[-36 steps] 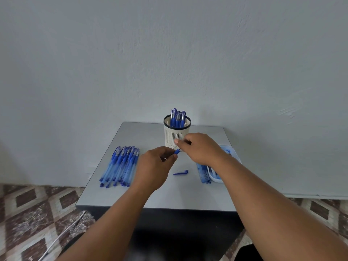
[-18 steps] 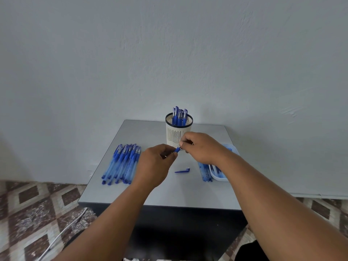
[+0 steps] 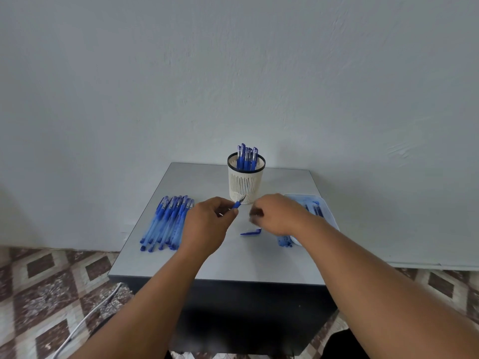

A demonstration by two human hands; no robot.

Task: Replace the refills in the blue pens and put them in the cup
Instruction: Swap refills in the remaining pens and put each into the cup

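Head view: my left hand [image 3: 207, 224] pinches a blue pen [image 3: 239, 203], its tip poking up-right past my fingers toward the foot of the white cup [image 3: 246, 182]. My right hand [image 3: 278, 215] hovers just beside it, fingers curled and blurred, so I cannot tell if it holds anything. A loose cap [image 3: 251, 232] lies on the table [image 3: 259, 260] below both hands.

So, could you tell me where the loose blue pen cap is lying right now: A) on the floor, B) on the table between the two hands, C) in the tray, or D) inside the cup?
B: the pen cap lies on the bare table, below the gap between the left hand and right hand.
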